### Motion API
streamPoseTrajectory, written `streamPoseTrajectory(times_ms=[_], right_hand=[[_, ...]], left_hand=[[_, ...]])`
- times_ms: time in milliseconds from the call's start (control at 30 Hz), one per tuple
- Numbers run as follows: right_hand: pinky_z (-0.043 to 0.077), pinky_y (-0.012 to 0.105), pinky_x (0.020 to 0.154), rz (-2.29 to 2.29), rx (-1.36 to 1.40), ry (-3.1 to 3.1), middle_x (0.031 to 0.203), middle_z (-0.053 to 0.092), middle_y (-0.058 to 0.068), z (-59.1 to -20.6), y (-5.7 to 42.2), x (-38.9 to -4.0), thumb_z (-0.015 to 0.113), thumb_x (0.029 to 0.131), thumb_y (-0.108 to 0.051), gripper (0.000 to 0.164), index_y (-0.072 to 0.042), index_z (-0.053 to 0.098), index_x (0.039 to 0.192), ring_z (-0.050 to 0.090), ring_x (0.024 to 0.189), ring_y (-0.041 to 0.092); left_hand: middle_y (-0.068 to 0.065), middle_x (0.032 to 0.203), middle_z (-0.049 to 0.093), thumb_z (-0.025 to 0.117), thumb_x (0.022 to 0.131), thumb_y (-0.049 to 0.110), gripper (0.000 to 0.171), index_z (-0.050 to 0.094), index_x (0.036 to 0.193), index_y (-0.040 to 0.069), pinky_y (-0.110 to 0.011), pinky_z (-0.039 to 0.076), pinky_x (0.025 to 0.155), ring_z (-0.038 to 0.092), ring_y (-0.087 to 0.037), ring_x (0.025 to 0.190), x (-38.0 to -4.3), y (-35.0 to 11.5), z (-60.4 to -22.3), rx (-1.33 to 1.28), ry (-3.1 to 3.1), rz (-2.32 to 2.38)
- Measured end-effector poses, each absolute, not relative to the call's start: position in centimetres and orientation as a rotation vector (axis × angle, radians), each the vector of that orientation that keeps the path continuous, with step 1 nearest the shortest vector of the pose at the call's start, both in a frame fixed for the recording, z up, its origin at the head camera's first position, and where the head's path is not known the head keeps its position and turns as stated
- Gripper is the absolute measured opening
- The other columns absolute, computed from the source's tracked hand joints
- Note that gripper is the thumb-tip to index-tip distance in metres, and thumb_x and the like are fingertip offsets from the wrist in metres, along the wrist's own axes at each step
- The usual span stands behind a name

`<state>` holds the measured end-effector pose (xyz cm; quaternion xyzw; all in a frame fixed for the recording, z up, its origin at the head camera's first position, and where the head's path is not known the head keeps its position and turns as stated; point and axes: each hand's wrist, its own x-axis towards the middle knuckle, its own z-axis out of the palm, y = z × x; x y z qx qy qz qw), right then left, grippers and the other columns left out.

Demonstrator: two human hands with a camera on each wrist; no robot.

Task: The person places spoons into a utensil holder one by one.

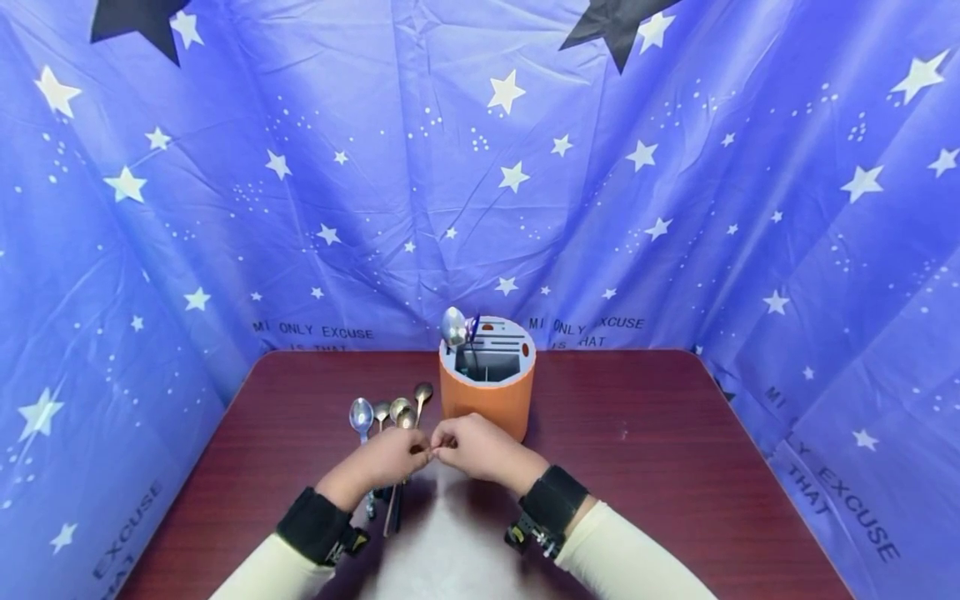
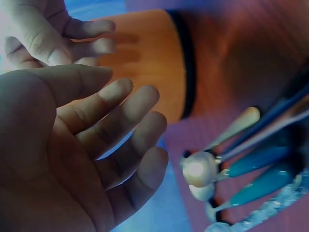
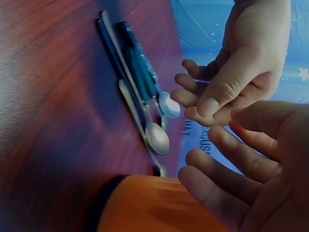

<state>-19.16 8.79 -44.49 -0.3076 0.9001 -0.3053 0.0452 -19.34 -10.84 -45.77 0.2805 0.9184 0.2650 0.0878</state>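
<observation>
My left hand and right hand meet over the table, fingertips nearly together. Both wrist views show the fingers loosely bent, with nothing between them. Left of and beneath the left hand lies a bunch of spoons: a silver spoon, a dark-bowled spoon and several others, partly hidden by that hand. Teal handles and a clear beaded handle show in the left wrist view. Behind the right hand stands an orange round utensil holder with a slotted pale top. One spoon stands in it, bowl up.
The dark red wooden table carries a bright reflection near its front. A blue star-printed curtain hangs behind the table and along both sides.
</observation>
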Motion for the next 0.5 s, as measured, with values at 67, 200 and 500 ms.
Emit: streamPoseTrajectory(times_ms=[67,200,500], right_hand=[[0.048,0.016,0.069,-0.916,-0.935,2.745,0.079,0.069,-0.014,-45.0,8.7,-19.2,0.071,0.091,-0.016,0.005,-0.018,0.072,0.087,0.059,0.072,-0.004],[0.047,0.016,0.068,-0.897,-0.917,2.734,0.077,0.066,-0.017,-45.7,8.7,-19.0,0.071,0.091,-0.015,0.007,-0.020,0.071,0.086,0.056,0.070,-0.004],[0.046,0.015,0.068,-0.906,-0.895,2.707,0.074,0.062,-0.018,-47.1,8.1,-18.3,0.070,0.091,-0.016,0.008,-0.021,0.072,0.085,0.055,0.069,-0.005]], left_hand=[[0.007,0.069,0.057,0.064,0.097,0.017,0.017,0.067,0.081,0.013,-0.031,0.045,0.059,0.051,-0.008,0.061,-19.2,-10.9,-46.3,0.817,2.759,0.742],[0.006,0.068,0.055,0.066,0.092,0.013,0.019,0.061,0.074,0.017,-0.034,0.044,0.058,0.049,-0.010,0.061,-18.8,-10.8,-47.1,0.763,2.852,0.645],[0.002,0.064,0.055,0.067,0.087,0.012,0.016,0.063,0.072,0.015,-0.039,0.046,0.059,0.051,-0.016,0.061,-18.9,-11.1,-48.4,0.583,2.944,0.556]])
